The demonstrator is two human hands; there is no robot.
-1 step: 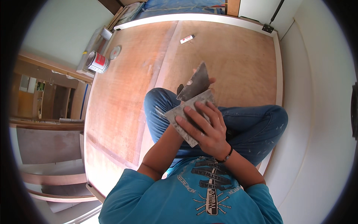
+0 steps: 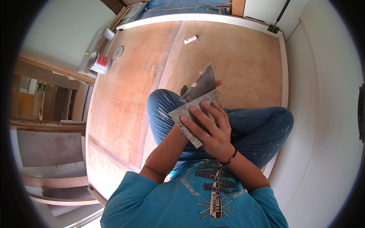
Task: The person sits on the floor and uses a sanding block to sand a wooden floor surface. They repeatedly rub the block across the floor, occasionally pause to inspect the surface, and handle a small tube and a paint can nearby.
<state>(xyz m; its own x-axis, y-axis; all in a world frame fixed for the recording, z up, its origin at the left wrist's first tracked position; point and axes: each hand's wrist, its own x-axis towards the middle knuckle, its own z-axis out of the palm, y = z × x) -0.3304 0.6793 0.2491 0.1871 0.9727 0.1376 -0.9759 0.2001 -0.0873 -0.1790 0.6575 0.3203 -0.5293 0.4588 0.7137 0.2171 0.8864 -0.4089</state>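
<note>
My right hand (image 2: 213, 129) has its fingers spread over and curled onto a speckled grey flat scraper blade (image 2: 178, 116), held tilted over my lap. Just beyond it is a dark grey scraper blade (image 2: 203, 81) with an angled tip and a pale spot, its lower edge touching or very near the speckled one. My left hand (image 2: 217, 83) is behind both blades, mostly hidden, with fingertips showing round the dark blade, which it holds. A small dark piece (image 2: 184, 90), perhaps a handle, shows at the left of that blade.
I sit cross-legged in jeans (image 2: 258, 121) on plywood panels (image 2: 125, 95). A paint can (image 2: 99, 63), a round lid (image 2: 118, 53) and a small white tube (image 2: 191, 39) lie ahead. A white wall (image 2: 323, 114) is at right, wooden shelving (image 2: 53, 146) at left, blue sheeting (image 2: 182, 7) beyond.
Both blades and the hands holding them have shifted very slightly right and away from me. Everything else looks the same.
</note>
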